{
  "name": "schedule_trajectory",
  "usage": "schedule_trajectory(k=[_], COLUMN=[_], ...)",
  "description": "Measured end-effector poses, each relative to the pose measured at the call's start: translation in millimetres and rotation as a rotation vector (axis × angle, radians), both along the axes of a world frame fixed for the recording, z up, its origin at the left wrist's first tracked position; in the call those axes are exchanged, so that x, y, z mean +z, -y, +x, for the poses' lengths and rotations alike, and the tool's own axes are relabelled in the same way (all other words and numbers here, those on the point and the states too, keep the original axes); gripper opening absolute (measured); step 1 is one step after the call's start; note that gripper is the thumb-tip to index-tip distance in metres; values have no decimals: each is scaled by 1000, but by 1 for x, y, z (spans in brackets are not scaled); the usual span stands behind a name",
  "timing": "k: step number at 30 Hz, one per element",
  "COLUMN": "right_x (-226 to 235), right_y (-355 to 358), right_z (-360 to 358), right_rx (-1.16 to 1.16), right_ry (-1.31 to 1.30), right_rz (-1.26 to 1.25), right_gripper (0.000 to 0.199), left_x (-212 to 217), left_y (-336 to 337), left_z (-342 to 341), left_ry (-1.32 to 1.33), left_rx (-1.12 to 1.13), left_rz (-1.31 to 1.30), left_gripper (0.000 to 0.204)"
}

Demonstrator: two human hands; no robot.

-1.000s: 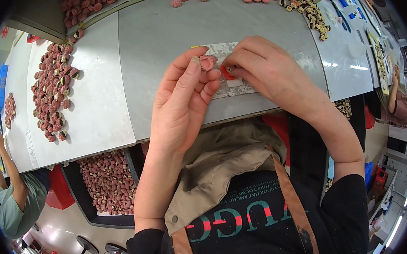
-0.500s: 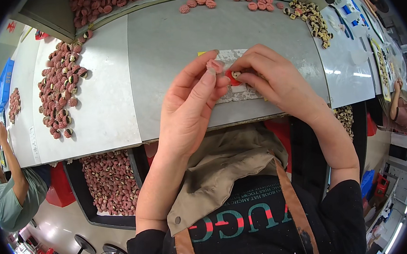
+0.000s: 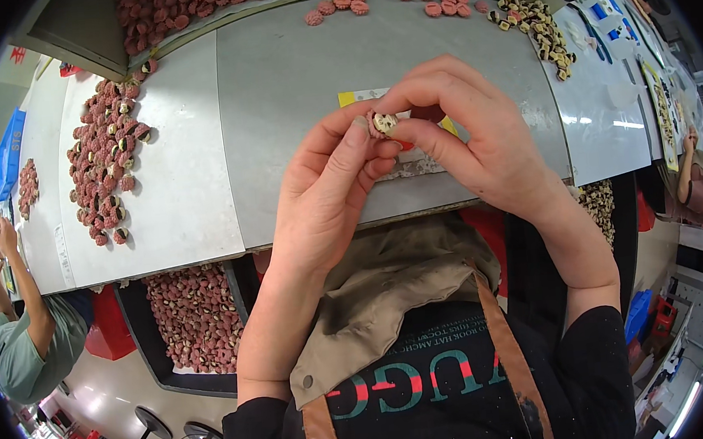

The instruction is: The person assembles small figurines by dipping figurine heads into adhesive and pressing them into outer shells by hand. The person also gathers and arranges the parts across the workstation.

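In front of my chest, above the worktable [image 3: 290, 67], my two hands meet. My left hand [image 3: 315, 181] pinches a small pink ridged cup-shaped piece [image 3: 372, 127] between thumb and fingers. Against its hollow side, my right hand [image 3: 476, 127] holds a small cream-and-dark piece [image 3: 385, 122] with thumb and forefinger. The two pieces touch; my fingertips partly hide how deep the insert sits. Under my hands lies a worn whitish pad [image 3: 422, 167] with a red spot [image 3: 406, 145] on it, mostly covered by my fingers.
At left lies a heap of pink pieces with inserts [image 3: 104, 165]. Loose pink cups [image 3: 446, 4] line the far edge; cream-and-dark pieces [image 3: 548, 39] heap at far right. A black bin [image 3: 142, 343] of pink pieces stands below the table. Another person's arm [image 3: 31, 286] shows at left.
My right hand has moved left and slightly up from the pad, bringing the cream-and-dark piece against the pink cup. My left hand stays nearly in place, its fingers closed in more.
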State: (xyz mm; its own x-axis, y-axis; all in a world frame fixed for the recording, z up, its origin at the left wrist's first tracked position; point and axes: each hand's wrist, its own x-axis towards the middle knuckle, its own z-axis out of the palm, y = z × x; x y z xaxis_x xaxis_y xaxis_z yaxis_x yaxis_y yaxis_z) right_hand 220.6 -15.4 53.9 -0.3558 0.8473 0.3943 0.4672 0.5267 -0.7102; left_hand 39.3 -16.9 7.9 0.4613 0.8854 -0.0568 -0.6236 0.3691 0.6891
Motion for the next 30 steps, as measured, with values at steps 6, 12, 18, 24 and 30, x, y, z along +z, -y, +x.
schedule_trajectory(k=[6, 12, 18, 24, 30], right_x=[-6, -8, -7, 1, -7], right_y=[1, 2, 5, 11, 3], right_z=[-4, -9, -6, -7, -3], right_rx=[-31, -57, -51, -46, 73], right_ry=[-119, -14, -40, 2, 83], right_rz=[-88, 124, 11, 187, 232], right_gripper=[16, 16, 19, 32, 37], left_x=[0, 1, 7, 11, 17], left_y=[1, 4, 10, 10, 12], left_z=[-1, 1, 6, 4, 9], left_ry=[-20, -77, -226, -199, -258], left_rx=[31, 88, 175, 100, 129], left_rz=[-15, 20, 79, 62, 88], left_gripper=[32, 30, 28, 31, 49])
